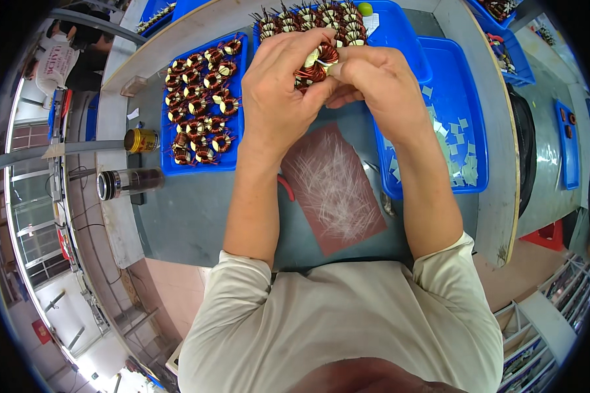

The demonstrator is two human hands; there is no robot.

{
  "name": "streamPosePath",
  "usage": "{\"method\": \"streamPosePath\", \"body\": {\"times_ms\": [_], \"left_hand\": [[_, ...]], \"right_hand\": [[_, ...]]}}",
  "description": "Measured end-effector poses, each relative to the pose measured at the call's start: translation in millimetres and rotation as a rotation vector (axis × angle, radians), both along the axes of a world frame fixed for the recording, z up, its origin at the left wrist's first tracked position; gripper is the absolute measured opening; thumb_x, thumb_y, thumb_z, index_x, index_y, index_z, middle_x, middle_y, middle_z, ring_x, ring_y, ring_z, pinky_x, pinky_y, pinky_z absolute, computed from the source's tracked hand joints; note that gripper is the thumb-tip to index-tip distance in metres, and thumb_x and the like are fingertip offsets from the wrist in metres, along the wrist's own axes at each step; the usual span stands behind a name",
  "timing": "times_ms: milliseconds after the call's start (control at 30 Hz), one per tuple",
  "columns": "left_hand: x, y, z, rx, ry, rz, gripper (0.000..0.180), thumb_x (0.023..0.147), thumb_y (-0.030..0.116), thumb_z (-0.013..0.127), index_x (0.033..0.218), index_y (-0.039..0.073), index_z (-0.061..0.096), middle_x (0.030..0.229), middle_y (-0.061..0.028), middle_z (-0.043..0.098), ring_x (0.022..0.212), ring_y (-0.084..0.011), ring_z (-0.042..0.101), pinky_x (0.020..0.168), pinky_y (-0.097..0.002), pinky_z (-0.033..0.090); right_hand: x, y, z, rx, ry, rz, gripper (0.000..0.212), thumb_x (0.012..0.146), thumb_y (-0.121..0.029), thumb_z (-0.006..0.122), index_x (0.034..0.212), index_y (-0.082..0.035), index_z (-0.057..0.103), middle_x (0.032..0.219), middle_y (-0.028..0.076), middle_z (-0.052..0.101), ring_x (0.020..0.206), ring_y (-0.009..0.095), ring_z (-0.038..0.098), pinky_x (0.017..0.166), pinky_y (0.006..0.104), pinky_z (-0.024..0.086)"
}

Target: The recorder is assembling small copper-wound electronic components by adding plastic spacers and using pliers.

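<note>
My left hand [275, 85] is closed around a toroidal coil [322, 59] wound with copper-coloured wire, with pale yellow pieces on it. My right hand [380, 82] meets it from the other side, thumb and fingertips pinched at the coil's edge. A thin white strip [322, 63] shows at the coil's opening and runs toward those right fingertips; its far end is hidden by them. Below both hands, a reddish-brown sheet [321, 242] lies on the grey table, covered with many loose, thin, clear-white strips [337, 183].
A blue tray [200, 169] of similar coils stands left, another group of coils [285, 23] at the back. The right blue tray [462, 72] holds pale square pieces [465, 171]. A jar [141, 140], a bottle [130, 183] and a red-handled tool [286, 187] lie nearby.
</note>
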State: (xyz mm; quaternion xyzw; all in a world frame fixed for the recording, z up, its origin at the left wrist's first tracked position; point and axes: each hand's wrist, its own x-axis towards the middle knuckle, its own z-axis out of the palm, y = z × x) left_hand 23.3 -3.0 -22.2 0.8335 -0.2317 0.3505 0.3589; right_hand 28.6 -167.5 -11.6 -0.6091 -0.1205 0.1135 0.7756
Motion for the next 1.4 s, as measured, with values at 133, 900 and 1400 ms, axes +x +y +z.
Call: {"method": "streamPosePath", "body": {"times_ms": [133, 900, 1400], "left_hand": [[-2, -3, -1, -0.084, 0.06, -0.007, 0.047, 0.07, 0.006, 0.083, 0.116, 0.007, 0.073, 0.108, -0.0103, 0.075, 0.1, -0.0293, 0.07, 0.086, -0.0369, 0.057], [-7, -8, 0, -0.5, 0.397, -0.256, 0.05, 0.08, 0.0, 0.081, 0.129, 0.001, 0.067, 0.115, -0.0083, 0.076, 0.1, -0.0135, 0.072, 0.087, -0.0276, 0.058], [-7, -1, -1, -0.287, 0.362, -0.103, 0.047, 0.077, 0.005, 0.08, 0.123, 0.009, 0.072, 0.109, -0.0089, 0.078, 0.096, -0.0182, 0.076, 0.084, -0.0302, 0.059]], "right_hand": [[3, 1, -7, 0.045, 0.008, 0.003, 0.023, 0.088, -0.015, 0.059, 0.079, 0.003, 0.07, 0.074, 0.004, 0.069, 0.068, 0.01, 0.065, 0.065, 0.0271, 0.054], [11, -22, 1, 0.041, 0.117, 0.212, 0.031, 0.09, -0.03, 0.07, 0.097, 0.0, 0.076, 0.088, 0.009, 0.075, 0.075, 0.019, 0.074, 0.069, 0.0308, 0.061], [10, -7, -9, -0.005, 0.054, 0.11, 0.022, 0.088, -0.018, 0.064, 0.084, 0.002, 0.074, 0.08, 0.008, 0.073, 0.07, 0.016, 0.073, 0.068, 0.0294, 0.06]]}}
